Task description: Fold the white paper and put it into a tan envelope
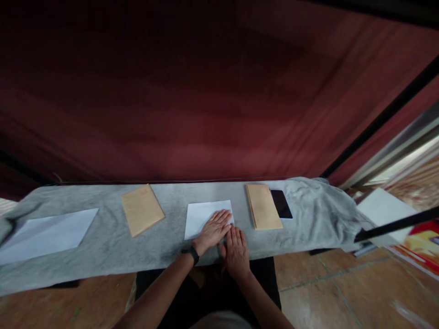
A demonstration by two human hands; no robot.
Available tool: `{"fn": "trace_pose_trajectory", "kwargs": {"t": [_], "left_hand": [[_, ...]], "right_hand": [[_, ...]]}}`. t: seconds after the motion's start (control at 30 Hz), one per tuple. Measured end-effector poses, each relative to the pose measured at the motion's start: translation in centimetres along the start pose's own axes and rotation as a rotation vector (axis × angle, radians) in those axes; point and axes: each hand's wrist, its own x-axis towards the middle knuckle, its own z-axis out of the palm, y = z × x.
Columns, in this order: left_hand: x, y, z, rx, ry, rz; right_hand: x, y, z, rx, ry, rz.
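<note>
A folded white sheet of paper (200, 215) lies on the grey cloth-covered table (109, 242) straight in front of me. My left hand (213, 230), with a black band at the wrist, lies flat on the sheet's right part, fingers stretched out. My right hand (236, 252) rests flat just below and right of it, fingertips at the sheet's lower right corner. Neither hand holds anything.
A brown envelope (141, 209) lies left of the sheet, a stack of brown envelopes (262, 205) to its right with a dark phone (281, 204) beside it. A large white sheet (48, 234) sits far left. A red curtain hangs behind; a black bar (398, 225) crosses at right.
</note>
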Motion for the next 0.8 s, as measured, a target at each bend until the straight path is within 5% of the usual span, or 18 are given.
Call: {"fn": "trace_pose_trajectory", "kwargs": {"t": [0.17, 0.37, 0.8], "left_hand": [[-5.5, 1.2, -0.2, 0.041, 0.035, 0.051], [-10.2, 3.0, -0.7, 0.172, 0.12, -0.051], [-10.3, 4.2, -1.1, 0.204, 0.095, -0.134]], "right_hand": [[0.0, 0.1, 0.4, -0.001, -0.01, -0.006], [-0.1, 0.2, 0.5, 0.023, -0.005, 0.008], [-0.1, 0.5, 0.2, 0.002, -0.004, -0.027]]}}
